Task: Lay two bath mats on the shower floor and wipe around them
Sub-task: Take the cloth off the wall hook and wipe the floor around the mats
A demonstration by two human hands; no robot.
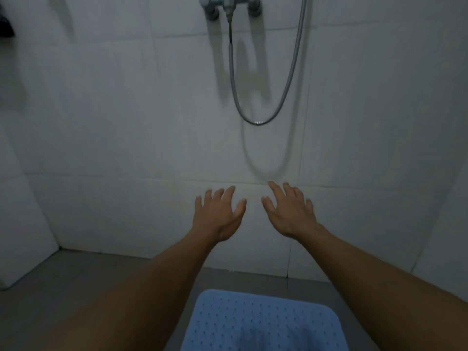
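Dim light, cool grey cast over the whole shower stall. Back wall of large pale glazed tiles (pixel 114 117) w/ thin grout lines, faint yellowish staining along the joint low down. Chrome mixer tap (pixel 229 5) fixed at top centre, partly cut off by the frame. Silver flexible shower hose (pixel 255 122) hangs from it in a long U-loop, throwing soft shadows on the tiles behind. Left side wall (pixel 22 224) also white tile, meeting the back wall at a corner. Dark object at far upper left edge, too cropped to tell. Floor of plain grey tile (pixel 63 287), matte, darker than the walls.
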